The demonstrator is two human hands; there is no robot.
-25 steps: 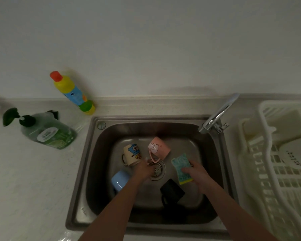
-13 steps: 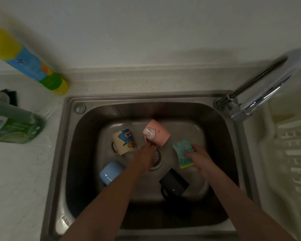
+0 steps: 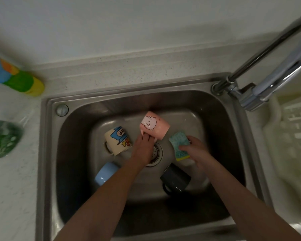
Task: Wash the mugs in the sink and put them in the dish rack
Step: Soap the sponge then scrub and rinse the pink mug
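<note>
Several mugs lie in the steel sink (image 3: 76,136). A pink mug (image 3: 155,125) with a cat drawing is at the back middle, and my left hand (image 3: 143,146) grips it at its near end, by the handle. My right hand (image 3: 195,150) holds a teal and yellow sponge (image 3: 180,145) just right of the drain. A cream cartoon mug (image 3: 117,140) lies on its side to the left. Partly under my left forearm is a light blue mug (image 3: 105,173), and a black mug (image 3: 175,179) lies between my arms.
A chrome faucet (image 3: 261,73) reaches over the sink's back right corner. The white dish rack (image 3: 295,136) stands on the right counter. A colourful bottle (image 3: 16,77) and a green soap bottle (image 3: 2,138) lie on the left counter. The drain (image 3: 156,153) is mid-basin.
The view has closed in on the sink. My left hand has taken hold of the pink mug and tipped it up toward the back; my right hand keeps the sponge beside it.
</note>
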